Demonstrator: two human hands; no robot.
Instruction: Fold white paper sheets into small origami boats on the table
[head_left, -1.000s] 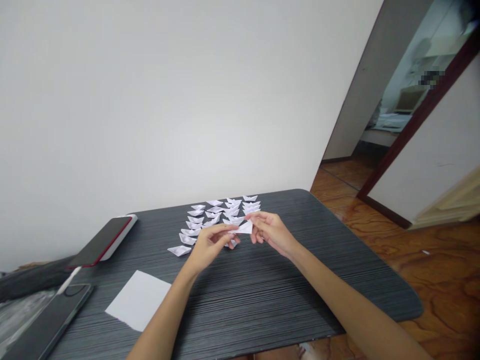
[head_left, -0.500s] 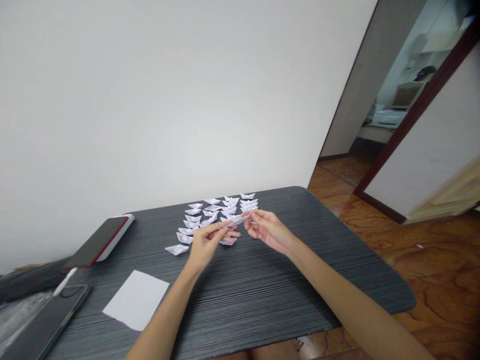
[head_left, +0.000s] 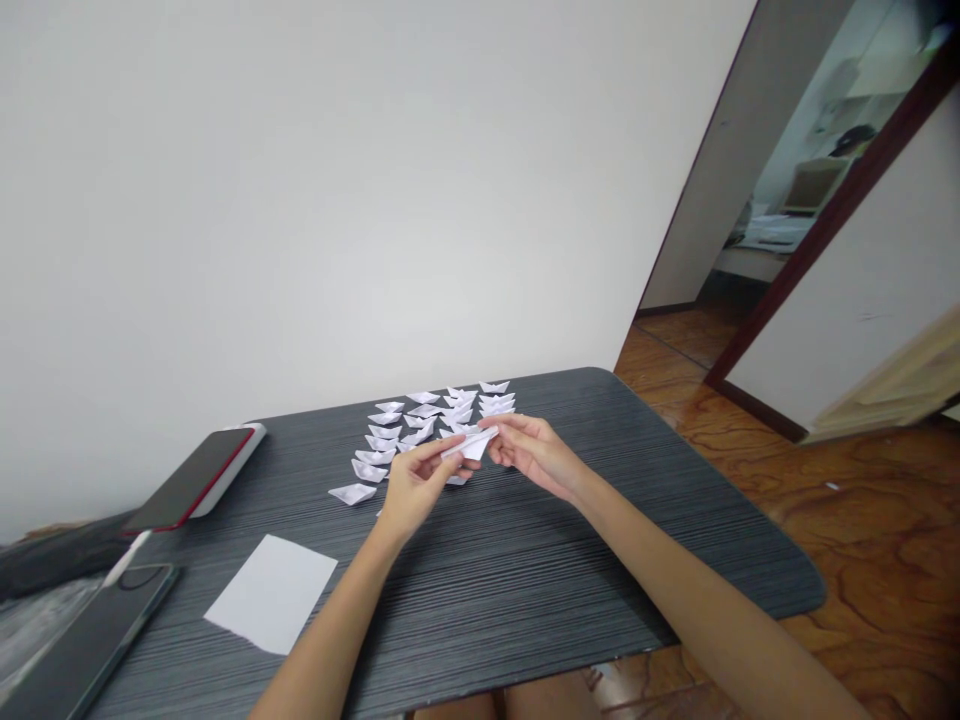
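Note:
A small folded white paper boat (head_left: pixel 474 443) is held above the dark table between both hands. My left hand (head_left: pixel 420 482) pinches its left end between thumb and fingers. At its right end, my right hand (head_left: pixel 536 455) grips the tip with thumb and forefinger. Behind and to the left, several finished paper boats (head_left: pixel 384 433) stand in rough rows, some partly hidden by my hands. A blank sheet of white paper (head_left: pixel 271 594) lies flat to the left of my left forearm.
On the table's left side lie a phone with a red edge (head_left: pixel 196 480) on a white object, and a second dark phone (head_left: pixel 105 640) with a white cable (head_left: pixel 126 560). The dark wood-grain table (head_left: pixel 600 560) meets a white wall. A doorway opens at the right, with a person in a dark cap beyond.
The paper boat has turned in my fingers, so more of its side faces me. Both hands stay nearly in place; the whole view has shifted very slightly.

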